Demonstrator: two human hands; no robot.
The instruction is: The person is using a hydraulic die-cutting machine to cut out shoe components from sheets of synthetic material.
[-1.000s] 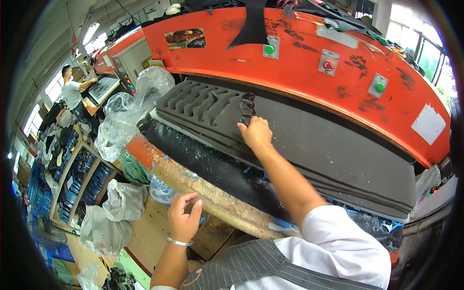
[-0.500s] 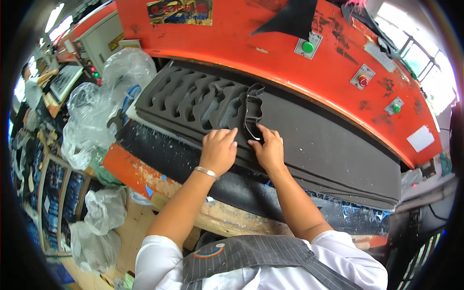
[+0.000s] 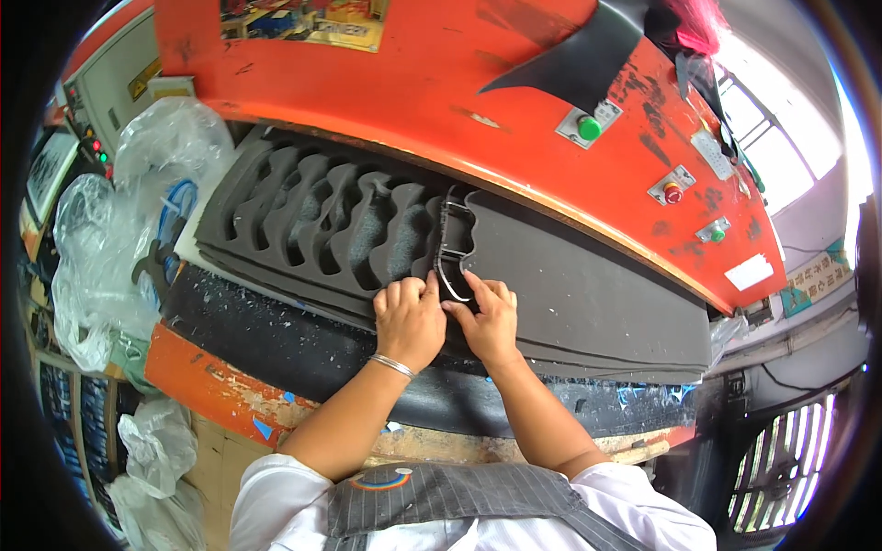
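On the grey foam [image 3: 597, 294], the left hand [image 3: 409, 326], apart from the metal cutter [image 3: 457, 251] half a second ago, now touches its near end, grip unclear, while the right hand [image 3: 487, 321] pinches that end, partly hiding it, beside the wavy holes [image 3: 368, 241], the orange machine [image 3: 413, 101] cut off above.

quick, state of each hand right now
Left hand: fingers curled beside the black cutter; grip cannot be told.
Right hand: thumb and forefinger holding the cutter's near end.
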